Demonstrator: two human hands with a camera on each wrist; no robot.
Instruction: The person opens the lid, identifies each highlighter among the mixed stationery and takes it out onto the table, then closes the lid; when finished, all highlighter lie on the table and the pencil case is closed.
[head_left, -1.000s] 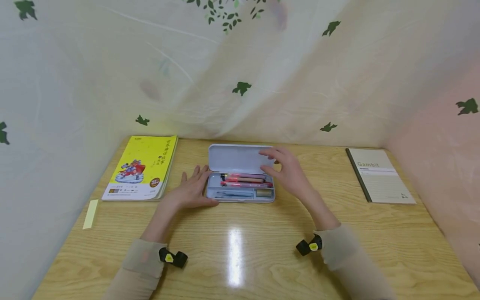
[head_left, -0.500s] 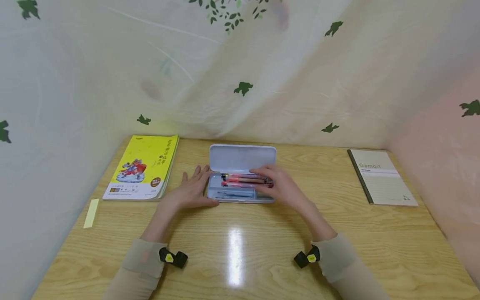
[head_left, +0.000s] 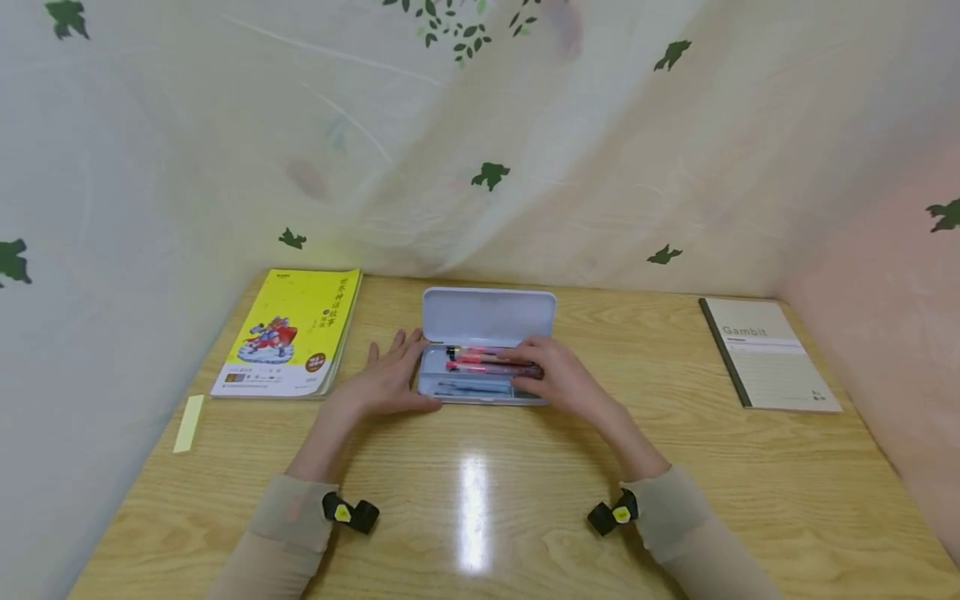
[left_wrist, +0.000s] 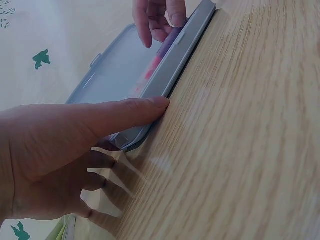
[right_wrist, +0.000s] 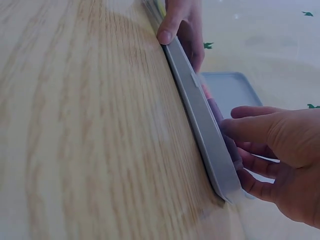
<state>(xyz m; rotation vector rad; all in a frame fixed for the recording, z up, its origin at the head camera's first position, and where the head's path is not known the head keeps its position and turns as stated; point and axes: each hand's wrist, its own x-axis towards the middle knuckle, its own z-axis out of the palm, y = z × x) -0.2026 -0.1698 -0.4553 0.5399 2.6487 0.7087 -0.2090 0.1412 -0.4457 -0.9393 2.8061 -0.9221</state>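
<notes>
A pale blue pencil case [head_left: 491,317] lies on the table with its lid raised at the back. Several pens [head_left: 472,367], pink, red and dark-capped, fill its rear compartment; thin blue sticks [head_left: 468,388] lie in the front one. My left hand [head_left: 386,379] rests at the case's left end, fingers spread, its straight thumb [left_wrist: 132,111] touching the front edge. At the right end, my right hand [head_left: 566,379] reaches in and pinches the pens' ends, a purple pen [right_wrist: 225,135] showing between thumb and fingers in the right wrist view. How many pens it grips is hidden.
A yellow book [head_left: 300,317] lies to the left, with a pale yellow strip [head_left: 189,423] in front of it. A grey notebook [head_left: 772,354] lies at the far right. Behind the wooden table [head_left: 480,467] hangs a pale curtain [head_left: 337,167] printed with green birds.
My right hand has come down from beside the raised lid into the case and closed on the pens' right ends. The left hand keeps its place at the case.
</notes>
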